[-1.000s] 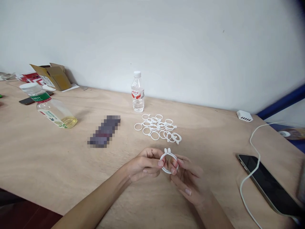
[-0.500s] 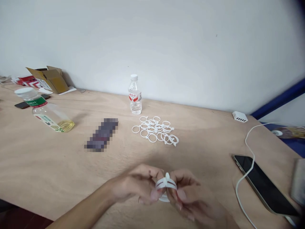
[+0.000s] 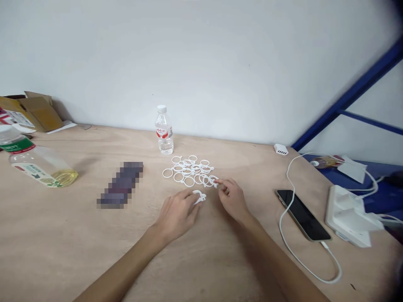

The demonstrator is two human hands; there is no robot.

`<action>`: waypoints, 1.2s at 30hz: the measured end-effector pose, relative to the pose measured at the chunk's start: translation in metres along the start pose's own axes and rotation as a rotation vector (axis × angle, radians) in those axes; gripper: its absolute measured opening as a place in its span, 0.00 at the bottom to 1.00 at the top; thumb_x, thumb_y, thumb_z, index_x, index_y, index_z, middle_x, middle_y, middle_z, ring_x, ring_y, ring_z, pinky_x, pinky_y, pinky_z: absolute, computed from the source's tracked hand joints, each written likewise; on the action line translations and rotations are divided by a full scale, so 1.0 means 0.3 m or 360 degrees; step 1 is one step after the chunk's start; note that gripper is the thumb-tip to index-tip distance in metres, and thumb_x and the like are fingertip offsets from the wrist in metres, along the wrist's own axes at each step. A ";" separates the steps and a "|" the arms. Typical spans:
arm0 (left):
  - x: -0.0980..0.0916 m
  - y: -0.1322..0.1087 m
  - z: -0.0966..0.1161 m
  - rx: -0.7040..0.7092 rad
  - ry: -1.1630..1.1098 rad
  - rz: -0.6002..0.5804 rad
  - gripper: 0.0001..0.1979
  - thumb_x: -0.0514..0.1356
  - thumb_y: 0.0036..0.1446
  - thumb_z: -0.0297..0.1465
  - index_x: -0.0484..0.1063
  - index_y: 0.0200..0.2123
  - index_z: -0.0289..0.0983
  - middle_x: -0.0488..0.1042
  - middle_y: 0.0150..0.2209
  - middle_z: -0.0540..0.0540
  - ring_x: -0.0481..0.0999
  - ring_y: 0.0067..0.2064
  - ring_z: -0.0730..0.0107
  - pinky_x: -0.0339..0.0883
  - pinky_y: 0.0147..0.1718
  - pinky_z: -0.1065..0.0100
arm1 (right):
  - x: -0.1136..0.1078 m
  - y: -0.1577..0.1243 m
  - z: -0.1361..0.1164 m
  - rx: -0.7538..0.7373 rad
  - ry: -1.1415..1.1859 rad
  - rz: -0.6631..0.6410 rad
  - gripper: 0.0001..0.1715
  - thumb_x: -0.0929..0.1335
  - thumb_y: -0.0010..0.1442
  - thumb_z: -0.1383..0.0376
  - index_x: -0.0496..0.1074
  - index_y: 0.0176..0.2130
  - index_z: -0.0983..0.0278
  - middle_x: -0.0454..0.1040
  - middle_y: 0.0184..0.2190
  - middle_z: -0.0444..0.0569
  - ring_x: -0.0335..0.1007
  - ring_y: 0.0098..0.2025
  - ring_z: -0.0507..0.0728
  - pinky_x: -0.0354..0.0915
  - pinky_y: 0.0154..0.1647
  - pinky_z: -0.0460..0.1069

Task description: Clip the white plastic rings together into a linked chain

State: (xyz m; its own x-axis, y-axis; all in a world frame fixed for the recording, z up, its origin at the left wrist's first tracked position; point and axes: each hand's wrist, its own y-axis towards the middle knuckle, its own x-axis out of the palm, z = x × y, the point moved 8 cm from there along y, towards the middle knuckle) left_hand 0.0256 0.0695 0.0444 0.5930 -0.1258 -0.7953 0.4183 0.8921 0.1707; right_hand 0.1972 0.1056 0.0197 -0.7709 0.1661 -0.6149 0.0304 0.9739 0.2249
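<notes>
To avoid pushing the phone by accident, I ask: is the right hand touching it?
Apart. The head view shows wooden tabletop plainly between the right hand and the phone.

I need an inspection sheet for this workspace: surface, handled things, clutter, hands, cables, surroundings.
Surface: wooden tabletop, pale grain.
Handled things: white rings in an overlapping cluster; one held ring, partly hidden.
Clutter: small clear bottle upright, larger green-label bottle, open cardboard box, phone, bulky white device; pixelated item unidentifiable.
Hands: left hand grips the held ring; right hand at the cluster's near right edge, contact unclear.
Cables: white cable crosses the phone, then loops to its near end.
Surroundings: plain wall behind, blue frame at right.
</notes>
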 end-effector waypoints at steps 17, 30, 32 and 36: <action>0.070 0.195 0.021 0.0155 -0.0099 0.0128 0.20 0.53 0.50 0.19 0.70 0.46 0.38 0.72 0.48 0.43 0.69 0.52 0.60 0.63 0.52 0.59 | -0.015 0.013 -0.037 -0.0612 -0.0804 -0.0296 0.09 0.62 0.62 0.70 0.71 0.37 0.62 0.67 0.41 0.54 0.58 0.45 0.61 0.59 0.48 0.55; 0.085 0.214 0.081 0.0118 -0.0798 -0.0077 0.10 0.54 0.56 0.29 0.76 0.34 0.36 0.75 0.28 0.49 0.68 0.28 0.73 0.62 0.30 0.72 | -0.034 -0.085 -0.015 0.0239 0.0974 -0.0414 0.18 0.66 0.60 0.52 0.71 0.33 0.64 0.69 0.30 0.44 0.58 0.30 0.51 0.55 0.32 0.46; 0.104 0.203 0.082 0.0121 -0.0915 -0.0159 0.13 0.52 0.58 0.29 0.75 0.29 0.36 0.72 0.23 0.51 0.65 0.24 0.76 0.58 0.24 0.73 | -0.016 -0.101 0.006 0.0391 0.1191 -0.0359 0.18 0.69 0.57 0.52 0.72 0.33 0.65 0.70 0.29 0.44 0.55 0.26 0.49 0.52 0.28 0.45; 0.125 0.182 0.043 -0.0038 -0.1076 -0.0120 0.10 0.55 0.56 0.31 0.76 0.33 0.35 0.65 0.18 0.55 0.60 0.20 0.77 0.53 0.21 0.74 | 0.024 -0.128 0.026 0.0596 0.1633 -0.0308 0.16 0.74 0.50 0.54 0.72 0.30 0.65 0.69 0.27 0.43 0.55 0.24 0.47 0.52 0.24 0.44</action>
State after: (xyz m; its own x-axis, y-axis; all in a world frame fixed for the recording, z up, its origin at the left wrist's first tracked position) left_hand 0.0796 0.1079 0.0315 0.8656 -0.4249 -0.2650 0.4649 0.8785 0.1099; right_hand 0.1954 0.0706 0.0009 -0.9392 -0.0318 0.3418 -0.0904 0.9835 -0.1567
